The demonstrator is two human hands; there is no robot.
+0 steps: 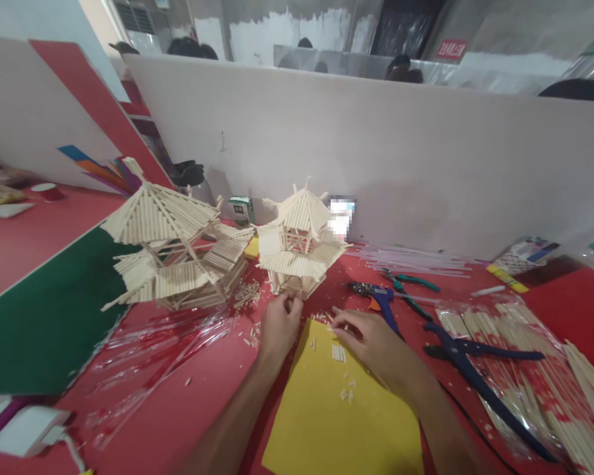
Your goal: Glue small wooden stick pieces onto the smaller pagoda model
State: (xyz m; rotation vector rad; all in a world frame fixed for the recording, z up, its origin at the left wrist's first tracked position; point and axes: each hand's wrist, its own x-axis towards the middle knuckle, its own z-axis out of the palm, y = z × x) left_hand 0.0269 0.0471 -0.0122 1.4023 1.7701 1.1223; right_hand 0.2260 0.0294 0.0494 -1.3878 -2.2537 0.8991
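Observation:
My left hand (281,323) has its fingers closed at the foot of a small two-tiered pagoda model (301,257) built of thin wooden sticks. My right hand (363,336) is bent in a pinch over the top edge of a yellow sheet (317,422). A tiny pale bit shows near its fingertips, too small to make out. Just below those fingers lies a row of short stick pieces (339,353), with more cut bits (347,389) farther down the sheet. A larger stick pagoda model (173,244) stands to the left.
Right of my right hand lie a blue glue gun (383,300), green-handled pliers (410,290), large dark-blue cutters (468,359) and bagged wooden sticks (519,356). Clear glue sticks (410,258) lie by the white partition (376,145). A white charger (27,429) sits at lower left.

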